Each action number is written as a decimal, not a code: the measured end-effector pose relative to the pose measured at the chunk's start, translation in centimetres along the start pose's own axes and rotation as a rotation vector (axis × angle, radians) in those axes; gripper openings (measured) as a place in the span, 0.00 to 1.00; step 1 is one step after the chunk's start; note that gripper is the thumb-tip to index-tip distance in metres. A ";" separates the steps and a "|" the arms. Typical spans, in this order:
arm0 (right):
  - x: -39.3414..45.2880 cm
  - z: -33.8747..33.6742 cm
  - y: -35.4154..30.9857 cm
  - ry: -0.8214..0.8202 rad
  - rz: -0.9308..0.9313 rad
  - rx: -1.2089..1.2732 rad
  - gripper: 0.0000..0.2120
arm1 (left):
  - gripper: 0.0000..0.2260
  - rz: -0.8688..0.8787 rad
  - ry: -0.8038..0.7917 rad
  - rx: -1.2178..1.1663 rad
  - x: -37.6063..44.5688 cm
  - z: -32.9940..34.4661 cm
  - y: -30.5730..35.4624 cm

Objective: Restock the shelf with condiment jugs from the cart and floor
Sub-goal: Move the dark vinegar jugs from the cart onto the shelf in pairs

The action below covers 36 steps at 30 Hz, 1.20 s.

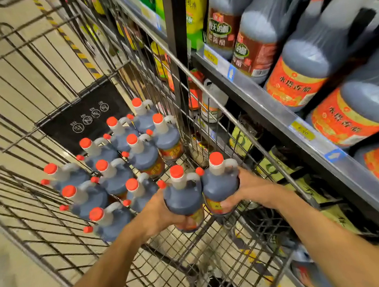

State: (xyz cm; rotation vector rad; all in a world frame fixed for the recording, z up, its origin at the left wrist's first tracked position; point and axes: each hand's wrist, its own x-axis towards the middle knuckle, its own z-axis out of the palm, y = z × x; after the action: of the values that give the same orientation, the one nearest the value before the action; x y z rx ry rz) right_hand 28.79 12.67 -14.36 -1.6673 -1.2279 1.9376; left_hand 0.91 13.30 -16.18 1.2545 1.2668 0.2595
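Head view | left hand (156,213) fingers grip jug (183,200) | right hand (248,190) fingers grip second jug (219,184)

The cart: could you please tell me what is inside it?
About ten red-capped dark jugs stand in the wire cart; two more are held above it. Their lower labels are mostly hidden.

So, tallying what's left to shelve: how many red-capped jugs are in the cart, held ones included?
12. Ten jugs stand clustered on the cart's wire floor; the left hand holds one, the right hand another. More may hide behind these.
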 end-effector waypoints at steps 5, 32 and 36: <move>-4.8 -0.4 -6.3 0.001 -0.139 0.027 0.41 | 0.29 0.081 0.048 -0.080 -3.8 -2.1 6.2; -47.4 15.6 -25.0 0.748 -0.746 0.428 0.32 | 0.35 0.699 -0.241 -0.352 -39.1 -2.8 35.5; -53.7 16.3 -21.1 0.945 -0.696 0.472 0.31 | 0.41 0.679 -0.406 -0.282 -40.7 2.8 37.3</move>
State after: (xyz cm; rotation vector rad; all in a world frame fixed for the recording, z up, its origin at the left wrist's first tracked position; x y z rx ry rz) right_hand 22.70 -19.21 36.03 -1.3443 -0.7195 0.7531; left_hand 5.42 -4.35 36.01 1.3682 0.4113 0.6113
